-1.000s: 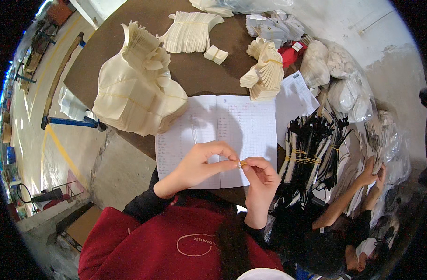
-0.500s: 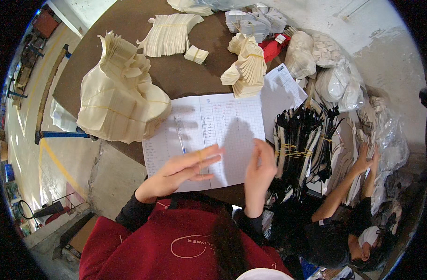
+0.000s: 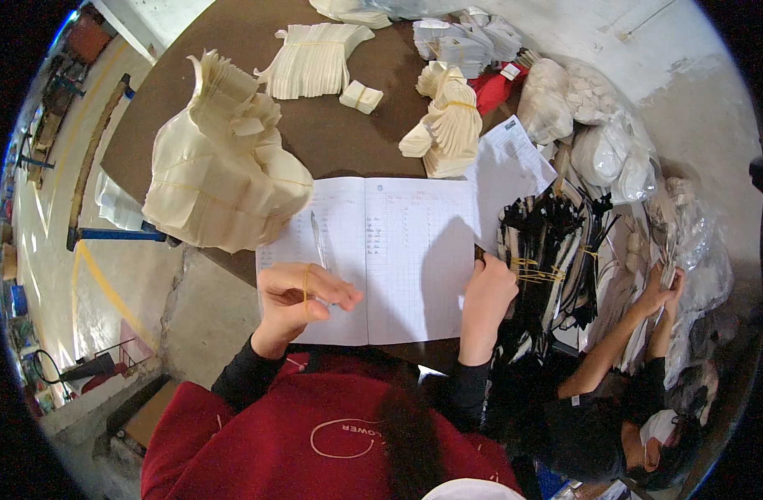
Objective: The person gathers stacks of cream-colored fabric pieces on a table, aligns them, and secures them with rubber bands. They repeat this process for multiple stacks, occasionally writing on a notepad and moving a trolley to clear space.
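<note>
An open notebook (image 3: 402,312) with handwritten, gridded pages lies in front of me, a pen (image 3: 318,237) resting on its left page. Over the lower left page is my left hand (image 3: 294,302), palm inward with loosely bent fingers. A yellow rubber band (image 3: 306,287) loops around that hand; nothing else shows in it. At the notebook's right edge, my right hand (image 3: 491,292) is closed with its fingers curled under. Its fingertips are mostly hidden, so what they hold cannot be made out. Just right of it stands a bundle of black and white strips (image 3: 538,250) bound with yellow bands.
Cream fabric stacks, one large (image 3: 206,192), others flat (image 3: 315,62), small (image 3: 361,97) and folded (image 3: 448,121), sit on the brown table (image 3: 373,146). A printed sheet (image 3: 512,158), grey bundles (image 3: 465,46) and plastic bags (image 3: 602,150) are at right. A co-worker's hands (image 3: 661,292) handle pieces there.
My left hand has drawn back leftward and its fingers have bent, with the band now nearer their base. My right hand has moved right to the notebook's edge. The view shifted slightly.
</note>
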`<action>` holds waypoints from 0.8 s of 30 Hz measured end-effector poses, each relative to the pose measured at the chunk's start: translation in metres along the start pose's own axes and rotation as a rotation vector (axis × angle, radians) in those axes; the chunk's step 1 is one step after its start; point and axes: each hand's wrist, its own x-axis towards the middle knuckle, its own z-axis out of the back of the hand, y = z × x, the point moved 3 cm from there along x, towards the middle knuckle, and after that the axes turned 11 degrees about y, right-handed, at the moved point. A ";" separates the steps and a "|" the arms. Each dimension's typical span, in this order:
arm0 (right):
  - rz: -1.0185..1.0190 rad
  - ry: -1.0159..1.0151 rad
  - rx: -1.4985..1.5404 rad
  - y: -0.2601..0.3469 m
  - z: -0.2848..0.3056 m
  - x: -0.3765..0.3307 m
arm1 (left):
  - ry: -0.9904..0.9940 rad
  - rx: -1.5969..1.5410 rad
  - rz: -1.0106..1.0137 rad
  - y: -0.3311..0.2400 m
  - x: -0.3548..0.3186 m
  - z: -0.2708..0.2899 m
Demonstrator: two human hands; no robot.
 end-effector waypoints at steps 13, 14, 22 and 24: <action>0.084 -0.204 0.657 -0.003 0.033 -0.025 | -0.224 -0.184 0.125 0.002 0.024 -0.001; 0.178 -0.040 0.754 0.012 0.034 -0.022 | -0.270 -0.115 0.145 0.002 0.016 -0.006; 0.519 0.300 0.938 0.079 0.027 -0.058 | -0.184 -0.076 0.249 0.032 0.023 -0.035; 0.420 0.254 0.953 0.072 0.020 -0.056 | -0.233 0.035 0.267 0.035 0.019 -0.021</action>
